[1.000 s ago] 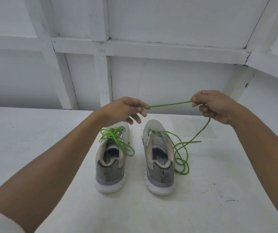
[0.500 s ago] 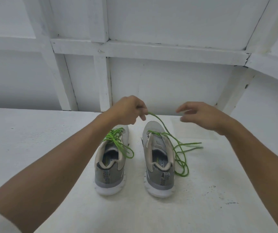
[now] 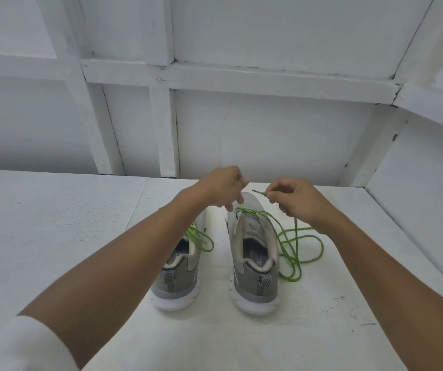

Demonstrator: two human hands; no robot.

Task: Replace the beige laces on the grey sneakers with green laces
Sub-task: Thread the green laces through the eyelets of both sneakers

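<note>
Two grey sneakers stand heels toward me on the white table [image 3: 54, 236]. The left sneaker [image 3: 180, 279] has a green lace [image 3: 201, 238] threaded, partly hidden by my left forearm. The right sneaker [image 3: 252, 285] has a green lace [image 3: 295, 253] through its front eyelets, and the rest lies in loose loops to its right. My right hand [image 3: 299, 203] pinches this lace near its tip, just right of the toe. My left hand [image 3: 223, 188] hovers over the toe with curled fingers. It is blurred, and what it holds is unclear.
A white panelled wall [image 3: 241, 129] with wooden battens rises right behind the table. A white side wall [image 3: 429, 196] closes off the right edge. No beige laces are in view.
My left hand has let the lace end pass to my right hand, which now pinches it near the tip. Both hands have come closer together over the right sneaker's toe.
</note>
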